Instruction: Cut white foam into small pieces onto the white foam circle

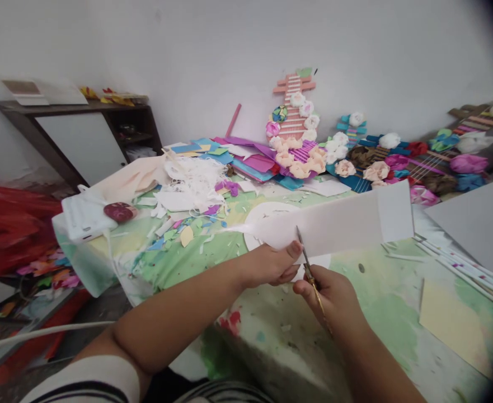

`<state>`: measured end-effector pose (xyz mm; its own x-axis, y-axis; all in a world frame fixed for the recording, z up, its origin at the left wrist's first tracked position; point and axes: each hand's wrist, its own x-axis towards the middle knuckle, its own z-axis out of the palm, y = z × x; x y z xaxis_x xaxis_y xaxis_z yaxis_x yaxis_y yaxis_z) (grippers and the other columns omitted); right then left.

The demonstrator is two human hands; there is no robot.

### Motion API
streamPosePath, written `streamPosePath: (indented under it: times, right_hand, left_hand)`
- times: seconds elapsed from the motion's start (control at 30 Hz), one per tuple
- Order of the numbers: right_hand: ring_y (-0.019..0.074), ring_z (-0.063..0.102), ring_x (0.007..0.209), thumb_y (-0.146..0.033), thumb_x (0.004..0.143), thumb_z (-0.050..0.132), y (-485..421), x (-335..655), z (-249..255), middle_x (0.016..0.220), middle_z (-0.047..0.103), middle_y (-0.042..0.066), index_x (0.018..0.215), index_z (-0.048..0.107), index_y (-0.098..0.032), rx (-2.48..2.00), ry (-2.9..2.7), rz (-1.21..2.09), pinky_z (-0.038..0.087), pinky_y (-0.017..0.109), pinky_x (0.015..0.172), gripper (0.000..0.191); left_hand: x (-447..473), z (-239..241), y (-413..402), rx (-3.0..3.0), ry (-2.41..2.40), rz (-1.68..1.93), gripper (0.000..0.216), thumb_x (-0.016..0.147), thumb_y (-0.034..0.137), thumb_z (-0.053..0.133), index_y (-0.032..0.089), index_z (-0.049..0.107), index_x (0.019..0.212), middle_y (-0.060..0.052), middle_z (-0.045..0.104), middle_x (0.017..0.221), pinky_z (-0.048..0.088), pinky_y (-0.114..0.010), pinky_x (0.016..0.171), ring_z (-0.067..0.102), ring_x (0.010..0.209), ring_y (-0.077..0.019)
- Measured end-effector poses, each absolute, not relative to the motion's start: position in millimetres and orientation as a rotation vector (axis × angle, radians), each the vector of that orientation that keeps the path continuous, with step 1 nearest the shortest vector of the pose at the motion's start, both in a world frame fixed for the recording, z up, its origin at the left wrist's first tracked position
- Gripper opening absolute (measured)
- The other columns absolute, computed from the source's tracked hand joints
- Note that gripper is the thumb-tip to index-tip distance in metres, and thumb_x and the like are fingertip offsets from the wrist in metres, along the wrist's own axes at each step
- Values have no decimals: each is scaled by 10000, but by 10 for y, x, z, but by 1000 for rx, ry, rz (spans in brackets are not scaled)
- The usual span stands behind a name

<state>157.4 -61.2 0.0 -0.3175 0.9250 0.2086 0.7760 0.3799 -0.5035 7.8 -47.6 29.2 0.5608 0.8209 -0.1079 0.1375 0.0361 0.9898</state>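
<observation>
My left hand (277, 264) pinches the lower edge of a long strip of white paper (342, 224), thumb on top. In my right hand (332, 296) is a pair of scissors (307, 263) with gold-coloured handles, gripped by the fingers. The scissor blades lie at the paper's near edge beside my left thumb, pointing up and away from me. Toward its right end the strip shows a fold or overlapping flap. Beneath the paper and partly hidden by it lies a round white disc (267, 212) on the table.
Paper scraps, a heap of white shreds (198, 182) and stacked coloured sheets (250, 159) cover the back left. Guitar-shaped crafts with paper flowers (294, 112) lean on the wall. A white power bank (87, 215), thin white sticks (464, 263) and a yellow sheet (451, 322) lie around.
</observation>
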Motion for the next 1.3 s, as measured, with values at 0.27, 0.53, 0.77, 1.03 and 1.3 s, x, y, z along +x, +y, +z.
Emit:
streamPosePath:
  times: [0.27,0.53,0.77,1.03,1.3]
  right_hand:
    - [109,390,485,-439,681,375,-665,1524,-19,540,447,-1,618,385,-176,-1350,-2207,511,306,216,451,270]
    - [125,422,503,-501,684,348,-633,1539,-32,527,496,19,606,483,-158,-1465,-2183,634,313,223,462,377]
    - [95,351,432,-512,681,343,-616,1523,-90,426,394,-18,535,452,-163,-1513,-2098,662,262,203,402,394]
    - [88,348,437,-484,688,362,-648,1493,-147,438,398,-20,532,471,-156,-1494,-2012,664,274,199,408,379]
    - [96,383,463,-494,687,378,-625,1465,-91,447,414,-16,497,460,-158,-1533,-2005,631,302,205,438,395]
  left_hand:
    - [40,309,-460,1537,850,625,544,690,589,121,158,247,382,57,233,339,190,-224,395,215,330,-37]
    - [22,222,-403,1441,717,576,521,693,586,186,161,274,406,59,238,344,166,-223,381,209,330,-40]
    - [40,234,-401,1316,767,566,534,667,619,176,166,234,390,65,202,316,129,-220,374,181,312,-39]
    - [42,245,-427,1301,847,593,547,653,631,210,159,254,379,63,219,308,148,-220,388,204,311,-39]
    - [90,266,-427,1351,1133,632,570,617,661,226,154,337,380,44,297,309,213,-218,392,271,312,-50]
